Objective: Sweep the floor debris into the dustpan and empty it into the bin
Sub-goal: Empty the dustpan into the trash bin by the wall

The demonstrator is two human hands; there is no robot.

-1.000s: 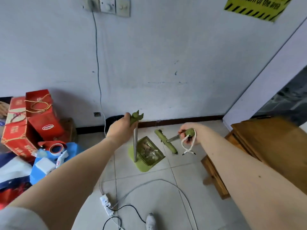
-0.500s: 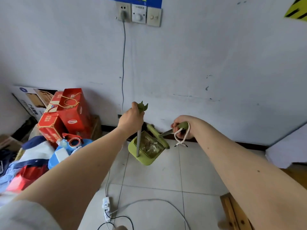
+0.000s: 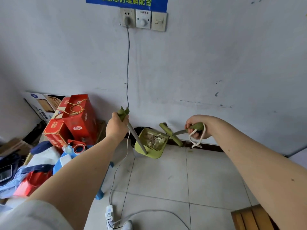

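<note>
My left hand (image 3: 116,127) grips the green top of the dustpan's metal pole. The green dustpan (image 3: 149,151) hangs tilted off the floor near the wall, with pale scraps of debris (image 3: 155,139) lying in it. My right hand (image 3: 196,129) is closed on the green handle of the broom, a white cord loop dangling from it. The green broom head (image 3: 171,134) sits just right of the dustpan, close to the skirting board. A dark round bin rim (image 3: 141,129) shows behind the dustpan, mostly hidden.
Red gift boxes (image 3: 73,120) and a pile of bags and cloth (image 3: 33,165) fill the left. A power strip (image 3: 110,213) with cables lies on the tiled floor near my shoe. A wooden bench corner (image 3: 249,216) is at the lower right. Wall sockets (image 3: 142,19) sit above.
The view has swung left and up the wall. Both hands have carried the dustpan and broom leftward toward the wall, and the dustpan now hangs over the dark bin rim.
</note>
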